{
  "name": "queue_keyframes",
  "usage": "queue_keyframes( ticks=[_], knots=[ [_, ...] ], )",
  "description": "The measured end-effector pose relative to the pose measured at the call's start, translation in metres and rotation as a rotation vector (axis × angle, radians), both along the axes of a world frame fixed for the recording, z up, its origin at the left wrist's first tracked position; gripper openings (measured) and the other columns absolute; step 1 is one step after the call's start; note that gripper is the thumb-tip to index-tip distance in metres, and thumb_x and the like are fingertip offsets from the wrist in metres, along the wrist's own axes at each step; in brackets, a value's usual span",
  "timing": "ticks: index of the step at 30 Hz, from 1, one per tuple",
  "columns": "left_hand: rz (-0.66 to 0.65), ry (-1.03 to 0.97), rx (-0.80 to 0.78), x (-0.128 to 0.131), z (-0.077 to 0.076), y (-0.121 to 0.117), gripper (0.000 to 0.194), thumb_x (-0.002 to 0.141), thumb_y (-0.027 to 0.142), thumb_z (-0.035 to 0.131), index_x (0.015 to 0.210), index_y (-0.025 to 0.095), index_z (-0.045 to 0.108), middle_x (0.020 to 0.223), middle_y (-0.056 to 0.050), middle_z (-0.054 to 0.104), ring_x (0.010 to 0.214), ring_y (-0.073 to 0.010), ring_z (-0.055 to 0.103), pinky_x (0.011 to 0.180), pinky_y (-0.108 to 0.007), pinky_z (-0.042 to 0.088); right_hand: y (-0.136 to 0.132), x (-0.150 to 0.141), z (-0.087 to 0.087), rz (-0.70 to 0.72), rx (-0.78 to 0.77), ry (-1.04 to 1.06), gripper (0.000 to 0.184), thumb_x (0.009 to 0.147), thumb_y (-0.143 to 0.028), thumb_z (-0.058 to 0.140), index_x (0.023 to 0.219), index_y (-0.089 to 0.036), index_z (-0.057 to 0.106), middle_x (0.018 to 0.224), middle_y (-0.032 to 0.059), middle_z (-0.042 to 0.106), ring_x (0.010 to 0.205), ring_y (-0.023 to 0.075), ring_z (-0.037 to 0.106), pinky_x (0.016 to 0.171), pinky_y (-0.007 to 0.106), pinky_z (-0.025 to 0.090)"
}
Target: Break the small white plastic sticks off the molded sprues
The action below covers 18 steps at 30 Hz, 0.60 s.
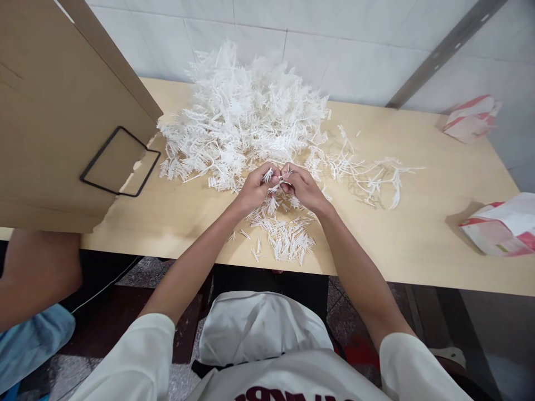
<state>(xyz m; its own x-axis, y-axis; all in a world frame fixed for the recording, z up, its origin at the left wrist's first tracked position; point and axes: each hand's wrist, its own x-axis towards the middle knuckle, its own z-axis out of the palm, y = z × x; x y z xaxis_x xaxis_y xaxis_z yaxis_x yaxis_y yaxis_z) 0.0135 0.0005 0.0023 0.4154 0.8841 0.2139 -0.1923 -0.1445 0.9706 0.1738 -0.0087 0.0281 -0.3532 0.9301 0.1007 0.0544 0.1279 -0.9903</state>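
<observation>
My left hand (pixel 258 186) and my right hand (pixel 304 185) meet above the table, fingers closed in a pinch. Between them they hold a white branched plastic sprig (pixel 273 188), whose thin tips poke out around the fingers. Just behind the hands rises a large heap of similar white branched sprigs (pixel 246 111). Below them, near the front edge, lies a small pile of short loose white sticks (pixel 290 239). Thin, stripped-looking white stems (pixel 376 175) are strewn to the right. Fingers hide most of the held sprig.
A large cardboard piece (pixel 62 122) stands at left, with a black wire frame (pixel 121 161) against it. Two red-and-white paper bags, a near one (pixel 501 228) and a far one (pixel 472 118), sit at right. Another person's arm (pixel 42 273) shows at lower left. A tiled wall (pixel 355 61) borders the table.
</observation>
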Motion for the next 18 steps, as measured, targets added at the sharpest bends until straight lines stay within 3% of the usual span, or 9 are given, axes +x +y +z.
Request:
queue_keyframes(
  ticks=[10,15,18],
  knots=[
    [-0.046,-0.200,-0.144,0.004,0.005,-0.004,0.040,0.074,0.050,0.076,0.079,0.020,0.050,0.064,0.004,0.052,0.051,-0.0060,0.046,0.045,-0.018,0.035,0.003,0.002,-0.008,0.080,-0.094,0.185,0.026,0.086,-0.041,0.060,0.074,-0.021,0.049,0.055,-0.0067,0.044,0.050,0.0066,0.037,0.049,0.022,0.025],
    [0.142,-0.207,-0.181,-0.001,0.011,-0.001,0.018,0.084,0.033,0.065,0.083,0.020,0.052,0.065,0.004,0.046,0.050,-0.0054,0.043,0.045,-0.019,0.035,0.005,0.004,-0.001,0.004,-0.050,0.358,0.024,0.083,-0.039,0.057,0.071,-0.022,0.045,0.058,-0.0049,0.045,0.051,0.0074,0.035,0.049,0.024,0.027],
    [0.230,-0.157,-0.162,-0.001,0.009,0.002,0.019,0.084,0.036,0.066,0.089,0.021,0.055,0.068,0.003,0.048,0.052,-0.0054,0.046,0.046,-0.019,0.038,0.006,0.005,0.002,-0.082,-0.015,0.355,0.017,0.082,-0.033,0.054,0.072,-0.022,0.048,0.060,-0.0035,0.047,0.053,0.0079,0.038,0.050,0.024,0.027]
  ],
)
